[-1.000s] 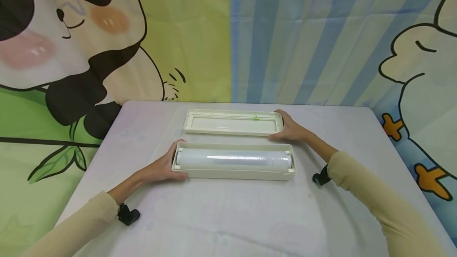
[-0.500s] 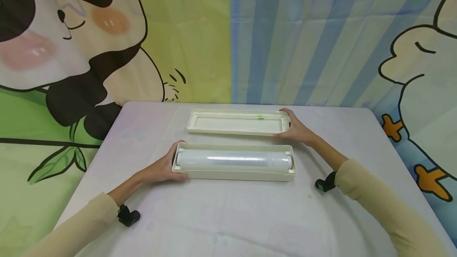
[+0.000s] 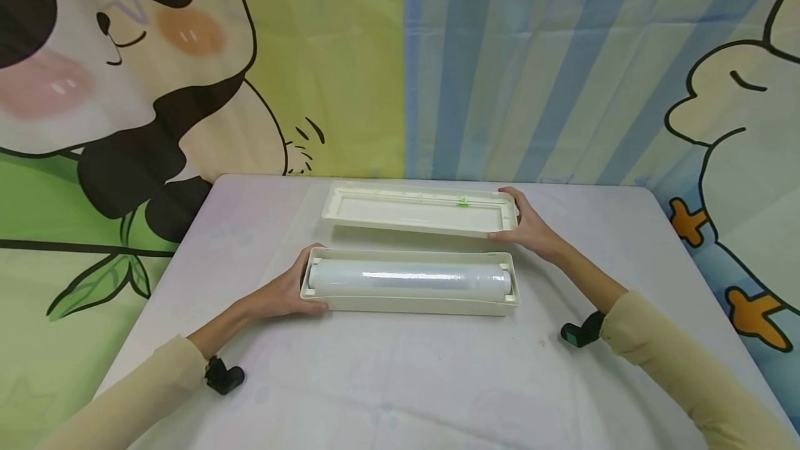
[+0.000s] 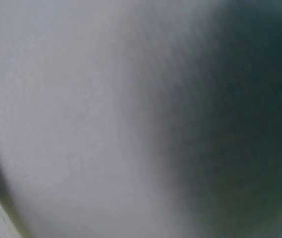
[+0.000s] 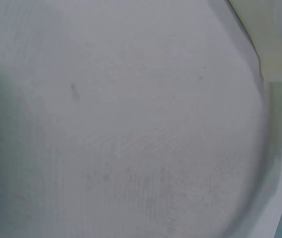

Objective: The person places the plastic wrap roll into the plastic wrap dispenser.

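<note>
A long off-white box (image 3: 412,305) sits on the table in the head view, with a roll of clear plastic wrap (image 3: 431,280) lying inside it. My left hand (image 3: 286,290) grips the box's left end, thumb at the front and fingers behind. Behind the box, my right hand (image 3: 531,226) holds the right end of the matching lid (image 3: 387,214), inner side up. A small green slider (image 3: 463,202) shows on a rail along the lid. The lid's left part is raised off the table, a shadow beneath it. The left wrist view catches only a sliver of hand.
A white cloth covers the table (image 3: 400,380). Cartoon-printed curtains (image 3: 350,75) hang just past its back edge. Small black wrist cameras (image 3: 223,375) jut from both wrists. The right wrist view shows mostly cloth, with a box corner (image 5: 274,44) at upper right.
The right hand has moved right along with the lid, whose left side has now lifted off the table. My left hand and the box have stayed in place.
</note>
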### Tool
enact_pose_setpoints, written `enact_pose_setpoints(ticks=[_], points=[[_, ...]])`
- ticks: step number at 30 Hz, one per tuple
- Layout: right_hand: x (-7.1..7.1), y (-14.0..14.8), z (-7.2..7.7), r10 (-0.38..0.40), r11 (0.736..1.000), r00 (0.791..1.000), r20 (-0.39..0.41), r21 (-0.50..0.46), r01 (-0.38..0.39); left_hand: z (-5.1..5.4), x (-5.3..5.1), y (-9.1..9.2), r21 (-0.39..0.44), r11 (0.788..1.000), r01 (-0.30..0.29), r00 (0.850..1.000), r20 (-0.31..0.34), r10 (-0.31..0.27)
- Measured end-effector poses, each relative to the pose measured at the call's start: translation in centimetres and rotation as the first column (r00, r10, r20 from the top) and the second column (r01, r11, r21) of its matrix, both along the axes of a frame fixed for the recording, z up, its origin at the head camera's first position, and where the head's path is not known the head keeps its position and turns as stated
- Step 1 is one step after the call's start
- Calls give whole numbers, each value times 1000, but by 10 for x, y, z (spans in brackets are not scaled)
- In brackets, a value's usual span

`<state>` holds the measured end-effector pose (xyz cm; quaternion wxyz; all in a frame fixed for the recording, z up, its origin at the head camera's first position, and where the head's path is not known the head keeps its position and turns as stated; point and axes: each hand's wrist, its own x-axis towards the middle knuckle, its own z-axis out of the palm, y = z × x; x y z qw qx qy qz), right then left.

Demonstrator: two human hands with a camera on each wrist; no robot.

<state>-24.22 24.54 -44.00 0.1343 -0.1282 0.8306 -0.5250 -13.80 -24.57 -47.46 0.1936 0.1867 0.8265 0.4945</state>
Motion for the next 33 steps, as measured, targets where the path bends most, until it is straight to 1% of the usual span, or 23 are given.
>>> enact_pose_setpoints(ticks=[6, 11, 14, 18, 22, 26, 29, 31, 32, 33], points=[[8, 1, 5, 7, 1000, 1000, -23, -2, -7, 2, 1, 1, -7, 1000, -3, 1000, -7, 3], [16, 1, 10, 29, 999, 1000, -12, -27, -29, 0, 0, 0, -21, 1000, -14, 1000, 1, 14], [20, 1, 12, 37, 999, 999, -13, -33, -38, 0, 0, 1, -27, 999, -18, 1000, 8, 18], [22, 0, 12, 45, 998, 999, -16, -36, -46, 1, 0, 1, -28, 1000, -11, 1000, 2, 11], [22, -1, 13, 55, 997, 998, -9, -45, -55, -1, -1, 2, -34, 999, -7, 1000, -6, 7], [22, -2, 14, 66, 996, 998, -4, -51, -66, 0, -3, 0, -40, 999, 21, 1000, 3, -21], [22, -3, 14, 72, 996, 997, -6, -52, -72, 5, -7, -5, -21, 998, 64, 997, 45, -63], [22, -3, 15, 72, 996, 997, -10, -50, -72, 9, -13, -11, 41, 995, 94, 992, 82, -97], [22, -4, 15, 70, 996, 997, -10, -52, -71, 11, -17, -15, 85, 991, 102, 990, 91, -109], [22, -4, 15, 69, 996, 998, -12, -53, -70, 14, -22, -17, 117, 988, 99, 989, 96, -110]])
